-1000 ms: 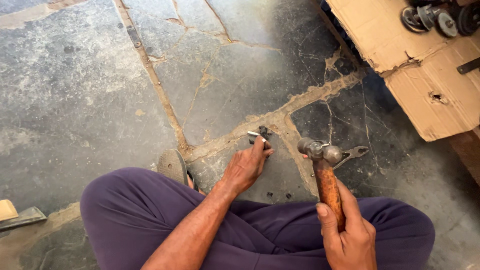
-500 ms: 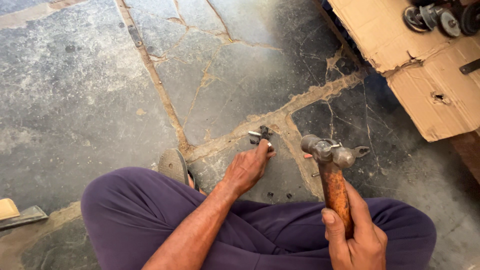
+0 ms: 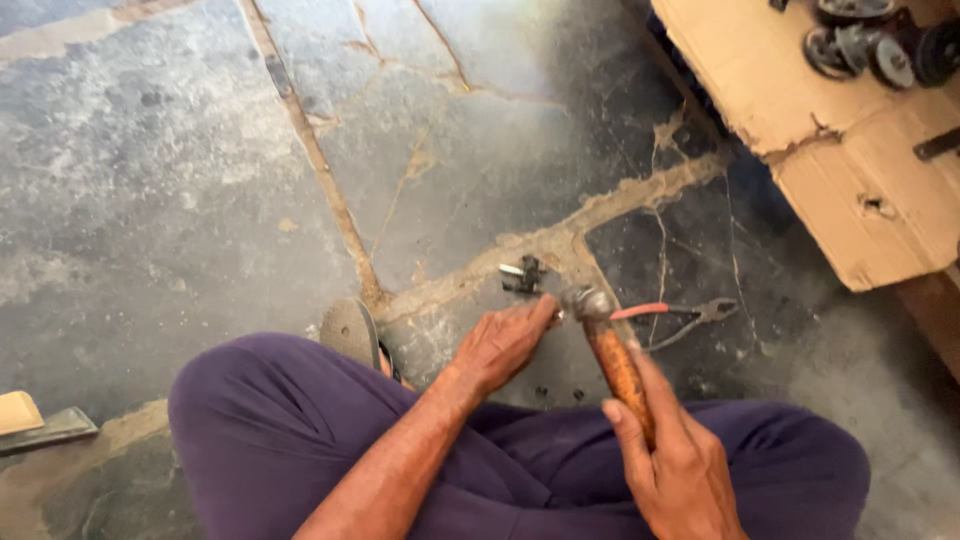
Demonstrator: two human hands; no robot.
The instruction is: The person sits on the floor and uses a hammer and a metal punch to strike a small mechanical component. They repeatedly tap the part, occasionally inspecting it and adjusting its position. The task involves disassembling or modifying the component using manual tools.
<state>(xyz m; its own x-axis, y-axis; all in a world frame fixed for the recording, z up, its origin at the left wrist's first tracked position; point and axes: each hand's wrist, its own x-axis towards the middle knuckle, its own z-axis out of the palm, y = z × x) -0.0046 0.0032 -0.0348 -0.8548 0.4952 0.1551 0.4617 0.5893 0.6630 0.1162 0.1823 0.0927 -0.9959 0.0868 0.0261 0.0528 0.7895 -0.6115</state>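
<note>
I sit cross-legged on a stone floor in purple trousers. My right hand (image 3: 678, 468) grips the orange wooden handle of a hammer (image 3: 612, 352), whose metal head is down near the floor beside my left fingertips. My left hand (image 3: 503, 342) rests on the floor, its fingers reaching toward a small dark metal part (image 3: 523, 276) that lies just beyond them on a mortar seam. Whether the fingertips pinch something small under the hammer head is hidden.
Pliers with red handles (image 3: 680, 314) lie on the floor right of the hammer. A flattened cardboard sheet (image 3: 840, 130) with several dark metal wheels (image 3: 870, 45) lies at the upper right. A sandal (image 3: 350, 332) pokes out by my left knee. A wooden block (image 3: 20, 412) sits at the left edge.
The hammer head has swung down and left, from raised over the pliers to the floor beside my left fingertips. My left hand has pulled back slightly from the small metal part.
</note>
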